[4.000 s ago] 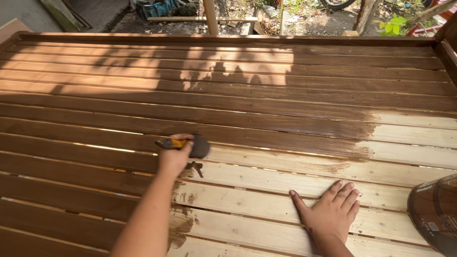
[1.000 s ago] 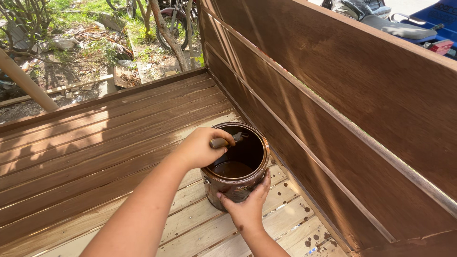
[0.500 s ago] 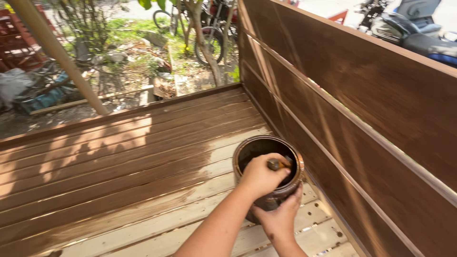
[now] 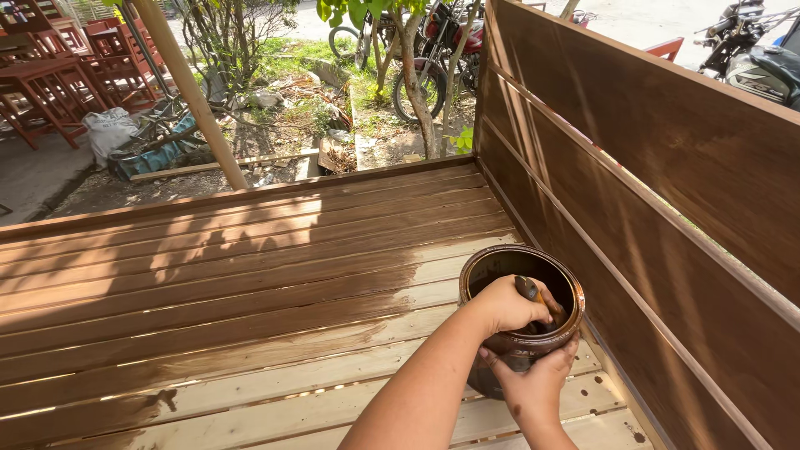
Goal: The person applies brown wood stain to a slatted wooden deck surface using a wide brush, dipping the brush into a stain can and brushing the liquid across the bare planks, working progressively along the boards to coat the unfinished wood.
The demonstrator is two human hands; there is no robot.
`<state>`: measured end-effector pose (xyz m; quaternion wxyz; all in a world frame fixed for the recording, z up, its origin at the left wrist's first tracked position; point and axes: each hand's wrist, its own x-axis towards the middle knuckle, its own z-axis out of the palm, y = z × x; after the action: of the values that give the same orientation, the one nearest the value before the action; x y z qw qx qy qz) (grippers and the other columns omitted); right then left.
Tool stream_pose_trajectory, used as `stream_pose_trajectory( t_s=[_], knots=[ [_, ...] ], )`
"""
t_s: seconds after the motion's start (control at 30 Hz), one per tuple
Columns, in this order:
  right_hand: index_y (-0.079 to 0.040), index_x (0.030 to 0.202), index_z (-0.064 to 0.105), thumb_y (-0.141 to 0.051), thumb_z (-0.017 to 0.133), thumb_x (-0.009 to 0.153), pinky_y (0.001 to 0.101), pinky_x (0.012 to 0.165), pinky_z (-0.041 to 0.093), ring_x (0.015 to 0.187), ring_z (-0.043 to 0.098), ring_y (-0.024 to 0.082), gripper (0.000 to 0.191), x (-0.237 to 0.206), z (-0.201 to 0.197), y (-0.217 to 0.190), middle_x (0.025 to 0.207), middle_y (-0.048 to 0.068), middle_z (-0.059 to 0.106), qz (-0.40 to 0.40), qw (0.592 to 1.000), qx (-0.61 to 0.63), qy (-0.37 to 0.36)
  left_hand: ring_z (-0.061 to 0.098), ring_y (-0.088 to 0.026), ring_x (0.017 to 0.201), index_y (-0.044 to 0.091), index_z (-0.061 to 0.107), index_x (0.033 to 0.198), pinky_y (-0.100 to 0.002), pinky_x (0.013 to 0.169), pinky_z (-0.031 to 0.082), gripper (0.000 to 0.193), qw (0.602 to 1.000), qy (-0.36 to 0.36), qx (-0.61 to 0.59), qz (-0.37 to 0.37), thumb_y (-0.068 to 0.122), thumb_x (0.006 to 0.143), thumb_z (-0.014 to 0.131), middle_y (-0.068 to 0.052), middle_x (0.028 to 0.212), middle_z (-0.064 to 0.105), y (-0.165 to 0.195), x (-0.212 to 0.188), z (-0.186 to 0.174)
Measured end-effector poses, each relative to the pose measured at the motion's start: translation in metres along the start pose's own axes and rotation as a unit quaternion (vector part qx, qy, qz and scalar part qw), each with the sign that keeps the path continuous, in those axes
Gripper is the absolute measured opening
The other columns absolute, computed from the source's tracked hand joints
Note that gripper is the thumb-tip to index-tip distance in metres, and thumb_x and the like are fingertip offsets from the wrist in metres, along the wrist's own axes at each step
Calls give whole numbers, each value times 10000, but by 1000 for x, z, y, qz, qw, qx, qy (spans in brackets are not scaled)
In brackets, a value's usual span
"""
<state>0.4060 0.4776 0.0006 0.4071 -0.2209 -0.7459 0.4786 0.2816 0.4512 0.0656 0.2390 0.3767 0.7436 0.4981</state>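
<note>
The left hand grips a brush, dipped inside the brown can. The right hand clasps the can's near side, at the deck's right edge beside the wooden wall.

- The left hand now dips the brush into the round brown stain can, not the wooden floor.
- The right hand now grips the can, off the planks.

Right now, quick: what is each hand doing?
Left hand: closed on a brush handle, inside the stain can.
Right hand: gripping the stain can's side from below.
</note>
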Motion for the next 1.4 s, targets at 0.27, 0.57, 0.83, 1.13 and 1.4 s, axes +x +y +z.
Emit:
stream_pose_trajectory(
  t_s=[0.27,0.57,0.83,1.13,1.4],
  knots=[
    [52,1504,176,-246,966,505,424,1147,347,1335,441,330,1308,1,3,10,1431,220,398,9,1000,6,-8,705,-222,765,114,777,966,-359,712,557,148,994,64,-25,-90,152,824,764,-58,875,764,16,-3,5],
    [33,1580,11,-248,956,475,438,1208,270,1456,310,363,1481,-7,17,29,1560,256,250,29,999,-9,31,726,-197,814,164,796,957,-351,767,564,176,995,71,66,-25,201,785,793,-41,887,778,24,-18,7],
    [92,1556,49,-365,1005,465,482,1239,240,1478,264,426,1521,2,14,46,1561,308,229,46,995,-82,43,718,-171,843,67,768,956,-316,779,566,142,974,202,-24,96,123,827,784,-99,929,778,20,-19,-3],
    [71,1574,-47,-340,1016,446,428,1202,281,1465,299,387,1604,35,-18,59,1578,300,239,69,995,-75,-1,718,-176,722,50,681,1101,-275,657,586,242,853,246,-460,-22,138,885,748,-93,929,764,-13,-61,-37],
    [30,1566,-70,-362,1041,459,434,1214,205,1494,212,389,1616,24,-14,37,1596,291,179,86,993,-75,19,723,-175,756,97,788,1060,-317,685,583,229,964,260,-34,51,183,848,773,-78,885,793,33,-34,-69]
  ],
)
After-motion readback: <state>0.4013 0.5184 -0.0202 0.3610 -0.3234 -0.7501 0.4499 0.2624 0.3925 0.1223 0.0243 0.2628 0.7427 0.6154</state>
